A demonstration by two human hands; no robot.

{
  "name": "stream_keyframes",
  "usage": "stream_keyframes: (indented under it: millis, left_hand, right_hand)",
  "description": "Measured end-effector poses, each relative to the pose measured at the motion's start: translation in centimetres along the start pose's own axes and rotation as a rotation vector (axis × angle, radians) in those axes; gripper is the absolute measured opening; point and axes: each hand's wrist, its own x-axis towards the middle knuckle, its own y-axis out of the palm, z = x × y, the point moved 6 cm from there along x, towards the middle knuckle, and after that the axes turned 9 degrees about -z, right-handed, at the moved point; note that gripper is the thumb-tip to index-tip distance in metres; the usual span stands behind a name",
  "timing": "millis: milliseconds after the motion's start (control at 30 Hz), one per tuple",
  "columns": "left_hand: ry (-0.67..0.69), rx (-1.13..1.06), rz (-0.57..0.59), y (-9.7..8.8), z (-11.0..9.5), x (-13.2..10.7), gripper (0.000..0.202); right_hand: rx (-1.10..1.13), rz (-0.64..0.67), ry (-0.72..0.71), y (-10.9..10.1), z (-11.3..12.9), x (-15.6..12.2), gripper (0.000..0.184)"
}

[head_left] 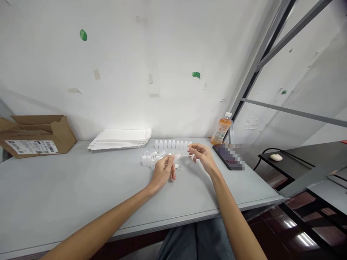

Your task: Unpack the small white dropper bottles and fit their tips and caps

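My left hand is closed, thumb and fingers pinching a small translucent white piece. From this piece a thin white cord runs across to my right hand, whose bent fingers are closed around its other end. What exactly lies under the right fingertips is partly hidden. Behind the hands stands a row of small white bottles with narrow tops. Just left of my left hand is a cluster of white pieces, some with cord loops. A loose loop lies on the table below the held piece.
A stack of white envelopes or sheets lies against the wall, with an open cardboard box farther left. At right stand an orange drink bottle and a dark phone or tablet. A metal frame rises beyond the grey table.
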Motion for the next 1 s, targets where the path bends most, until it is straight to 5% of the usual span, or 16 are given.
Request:
stream_keyframes:
  millis: [167,300,633,833,1000]
  left_hand:
    - [0.014,0.018,0.016,0.1,0.5,0.1,0.043]
    - [0.032,0.041,-0.001,0.0,0.7,0.1,0.039]
    - [0.021,0.101,0.019,0.1,0.9,0.0,0.039]
    - [0.031,0.142,-0.012,-0.2,0.8,-0.1,0.038]
    - [0.077,0.292,-0.016,-0.2,0.2,-0.6,0.037]
  right_hand:
    - [-0.336,-0.271,-0.178,-5.1,-1.1,0.2,0.039]
    - [-0.615,-0.292,-0.246,-7.1,-1.7,-0.5,0.036]
    - [-0.924,-0.013,-0.272,-4.0,-2.7,-1.5,0.018]
    - [-0.809,-0.133,-0.278,-4.8,-1.8,-1.9,0.022]
    - [-0.377,-0.227,-0.18,-3.5,0.1,-1.0,0.046]
